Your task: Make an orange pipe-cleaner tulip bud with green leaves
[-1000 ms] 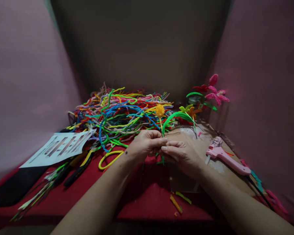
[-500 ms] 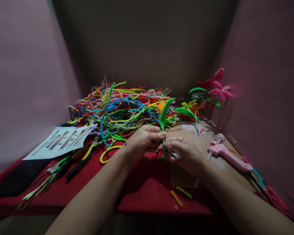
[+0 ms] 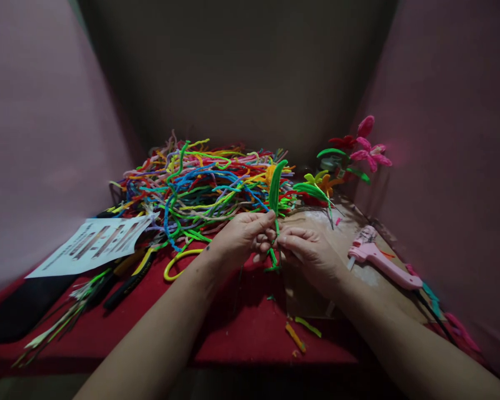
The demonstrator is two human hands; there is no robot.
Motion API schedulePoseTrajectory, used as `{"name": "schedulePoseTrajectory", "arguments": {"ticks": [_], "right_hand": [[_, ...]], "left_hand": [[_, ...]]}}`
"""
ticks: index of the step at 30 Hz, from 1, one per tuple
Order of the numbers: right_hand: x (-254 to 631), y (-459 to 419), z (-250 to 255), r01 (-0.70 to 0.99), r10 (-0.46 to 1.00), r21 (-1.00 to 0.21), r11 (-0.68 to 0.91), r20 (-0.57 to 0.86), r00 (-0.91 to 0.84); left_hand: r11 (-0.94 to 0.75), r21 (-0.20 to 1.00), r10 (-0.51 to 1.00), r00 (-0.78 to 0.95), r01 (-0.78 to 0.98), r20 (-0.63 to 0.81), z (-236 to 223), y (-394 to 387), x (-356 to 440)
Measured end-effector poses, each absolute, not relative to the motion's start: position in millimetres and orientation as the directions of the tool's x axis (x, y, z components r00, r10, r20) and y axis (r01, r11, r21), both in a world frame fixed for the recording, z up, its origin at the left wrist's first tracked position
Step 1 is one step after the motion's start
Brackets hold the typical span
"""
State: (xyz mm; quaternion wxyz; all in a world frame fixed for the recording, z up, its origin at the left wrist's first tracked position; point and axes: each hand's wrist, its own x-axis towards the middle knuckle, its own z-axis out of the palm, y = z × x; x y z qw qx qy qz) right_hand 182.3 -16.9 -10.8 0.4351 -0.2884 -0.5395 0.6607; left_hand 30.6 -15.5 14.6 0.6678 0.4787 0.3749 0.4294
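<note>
My left hand (image 3: 244, 236) is closed, thumb and fingers pinching the stem of a green pipe-cleaner leaf (image 3: 276, 188), which stands upright above the knuckles. Just to its right, my right hand (image 3: 312, 250) has its thumb and fingertips closed on the same green stem, a little lower. Whether anything else lies inside the right hand is hidden. Below the hands, a bit of green pipe cleaner (image 3: 272, 268) shows against the red cloth. Close behind the leaf is an orange fuzzy piece (image 3: 270, 174).
A large pile of coloured pipe cleaners (image 3: 208, 186) lies behind. Cardboard (image 3: 308, 289) on the right bears a pink glue gun (image 3: 385, 265). Fuzzy flowers (image 3: 373, 155) stand at back right. Left are a printed sheet (image 3: 95, 244), black-yellow pliers (image 3: 131, 280) and a yellow loop (image 3: 170, 269).
The greyish-white object seen at my right hand's fingers no longer shows there. My right fingers have moved up the stem, and a small green scrap now shows on the cloth below.
</note>
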Motion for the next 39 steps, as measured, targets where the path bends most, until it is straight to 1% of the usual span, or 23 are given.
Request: {"name": "schedulePoseTrajectory", "arguments": {"ticks": [2, 5, 8, 12, 14, 16, 20, 23, 26, 31, 35, 39], "right_hand": [[181.7, -17.1, -9.9, -0.245, 0.898, -0.969, 0.005, 0.112, -0.425], [181.5, -16.7, -10.0, -0.167, 0.912, -0.981, 0.098, 0.156, -0.378], [182.3, -14.7, -13.6, -0.1, 0.909, -0.98, 0.171, 0.196, -0.368], [183.5, -12.5, -16.8, -0.062, 0.897, -0.979, 0.194, 0.203, -0.392], [183.4, -12.7, -15.9, -0.055, 0.895, -0.978, 0.199, 0.204, -0.397], [182.7, -13.7, -13.9, -0.049, 0.893, -0.978, 0.202, 0.205, -0.401], [181.4, -16.6, -11.0, -0.044, 0.894, -0.984, 0.173, 0.176, -0.411], [182.1, -17.6, -12.1, -0.123, 0.889, -0.99, 0.069, 0.117, -0.442], [183.5, -17.5, -14.2, -0.243, 0.864, -0.968, -0.055, 0.076, -0.497], [184.2, -17.2, -12.5, -0.302, 0.846, -0.942, -0.147, 0.038, -0.533], [184.5, -16.1, -10.7, -0.313, 0.834, -0.935, -0.164, 0.038, -0.55], [185.5, -14.5, -11.6, -0.35, 0.877, -0.927, -0.133, 0.055, -0.478]], "left_hand": [[0.151, 0.973, 0.938, 0.335, -0.175, -0.085, 14.4, -15.7, 30.9], [0.078, 0.995, 0.937, 0.345, -0.067, -0.05, 14.8, -16.7, 31.0], [0.046, 0.999, 0.945, 0.324, 0.023, -0.051, 16.3, -17.8, 31.4], [0.062, 0.992, 0.954, 0.286, 0.109, -0.091, 17.6, -17.7, 31.7], [0.067, 0.99, 0.954, 0.283, 0.125, -0.101, 17.0, -17.2, 31.4], [0.079, 0.992, 0.949, 0.298, 0.098, -0.105, 16.2, -16.8, 30.6], [0.171, 0.985, 0.92, 0.359, -0.002, -0.158, 17.3, -17.0, 27.9], [0.205, 0.978, 0.902, 0.393, -0.025, -0.179, 20.5, -18.4, 26.1], [0.194, 0.98, 0.888, 0.433, -0.053, -0.152, 22.7, -20.2, 24.9], [0.149, 0.988, 0.892, 0.436, -0.037, -0.118, 20.7, -21.5, 22.7], [0.127, 0.989, 0.884, 0.46, -0.073, -0.079, 17.8, -20.0, 23.0], [0.147, 0.968, 0.881, 0.471, -0.202, -0.036, 17.1, -18.1, 24.9]]}}
